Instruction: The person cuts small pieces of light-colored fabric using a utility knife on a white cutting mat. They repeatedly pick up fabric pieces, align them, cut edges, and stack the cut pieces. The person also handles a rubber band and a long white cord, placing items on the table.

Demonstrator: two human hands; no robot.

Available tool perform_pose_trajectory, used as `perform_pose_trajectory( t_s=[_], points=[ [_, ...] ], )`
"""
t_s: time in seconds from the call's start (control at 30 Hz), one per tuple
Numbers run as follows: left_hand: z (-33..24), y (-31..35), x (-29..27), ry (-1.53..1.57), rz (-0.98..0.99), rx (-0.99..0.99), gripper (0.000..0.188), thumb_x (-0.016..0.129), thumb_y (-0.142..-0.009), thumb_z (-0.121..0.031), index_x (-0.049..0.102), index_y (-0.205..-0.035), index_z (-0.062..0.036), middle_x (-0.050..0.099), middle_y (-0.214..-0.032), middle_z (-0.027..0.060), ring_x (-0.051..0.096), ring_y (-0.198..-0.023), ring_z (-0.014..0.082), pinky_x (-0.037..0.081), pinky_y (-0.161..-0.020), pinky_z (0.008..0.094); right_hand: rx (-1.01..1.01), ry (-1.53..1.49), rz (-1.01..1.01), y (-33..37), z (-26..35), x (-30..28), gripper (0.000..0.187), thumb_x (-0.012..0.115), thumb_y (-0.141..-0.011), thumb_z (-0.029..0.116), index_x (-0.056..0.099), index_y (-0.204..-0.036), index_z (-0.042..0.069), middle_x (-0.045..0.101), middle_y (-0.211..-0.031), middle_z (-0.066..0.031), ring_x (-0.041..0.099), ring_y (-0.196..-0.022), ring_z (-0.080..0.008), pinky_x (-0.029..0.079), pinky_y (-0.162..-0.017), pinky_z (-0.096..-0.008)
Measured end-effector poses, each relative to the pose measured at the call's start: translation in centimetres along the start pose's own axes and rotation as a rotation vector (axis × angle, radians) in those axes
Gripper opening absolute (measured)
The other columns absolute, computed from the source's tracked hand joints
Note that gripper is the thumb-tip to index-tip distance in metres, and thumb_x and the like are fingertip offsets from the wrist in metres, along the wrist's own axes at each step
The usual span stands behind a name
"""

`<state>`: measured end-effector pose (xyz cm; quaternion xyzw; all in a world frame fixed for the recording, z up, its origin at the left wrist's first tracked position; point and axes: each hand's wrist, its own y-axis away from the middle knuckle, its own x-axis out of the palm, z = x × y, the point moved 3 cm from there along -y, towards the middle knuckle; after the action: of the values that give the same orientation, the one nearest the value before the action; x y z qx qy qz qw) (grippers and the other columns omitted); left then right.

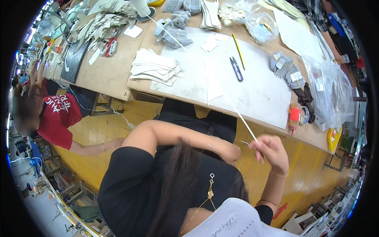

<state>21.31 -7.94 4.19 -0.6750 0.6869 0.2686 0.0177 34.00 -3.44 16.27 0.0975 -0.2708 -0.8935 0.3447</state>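
Observation:
My right hand, a bracelet on its wrist, is raised beyond the table's front edge. Its fingers pinch a narrow white cord, which runs taut up toward the table. Across my body lies my left arm, and my left hand is close beside the right one, its fingers hidden. At the far left stands a white cone of thread; a white strand from it crosses the tabletop. A pale strip hangs over the table edge. Blue-handled thread snips and a yellow pencil lie farther back.
White cut fabric pieces are stacked on the table's left part. Grey bundles lie at the right, near a red-labelled bottle and a clear plastic bag. A person in a red shirt is at the left.

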Motion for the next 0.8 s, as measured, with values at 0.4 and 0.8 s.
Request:
perform_pose_trajectory(
  t_s=[0.4, 0.8],
  points=[
    [21.7, 42.1, -17.9, 1.172, -1.988, -0.122, 0.038, 0.051, -0.104, -0.017, 0.041, -0.126, 0.0124, 0.062, -0.116, 0.0276, 0.068, -0.100, 0.0385, 0.058, -0.095, 0.0456, 0.088, 0.814, -0.399, 31.5, 3.0, 0.0, 0.025, 0.058, -0.102, 0.029, 0.073, -0.103, 0.008, 0.068, -0.070, -0.0065, 0.064, -0.060, -0.0221, 0.047, -0.055, -0.0295],
    [43.6, 50.2, -27.9, 1.623, -2.055, 0.233, 0.042, 0.043, -0.107, -0.026, 0.052, -0.125, 0.0104, 0.068, -0.112, 0.0215, 0.069, -0.099, 0.0298, 0.058, -0.084, 0.0395, 0.884, 0.046, -1.565, 61.0, -15.7, 8.0, 0.031, 0.061, -0.100, 0.040, 0.070, -0.104, 0.010, 0.052, -0.060, 0.0058, 0.045, -0.047, -0.0017, 0.028, -0.038, -0.0193]
  ],
)
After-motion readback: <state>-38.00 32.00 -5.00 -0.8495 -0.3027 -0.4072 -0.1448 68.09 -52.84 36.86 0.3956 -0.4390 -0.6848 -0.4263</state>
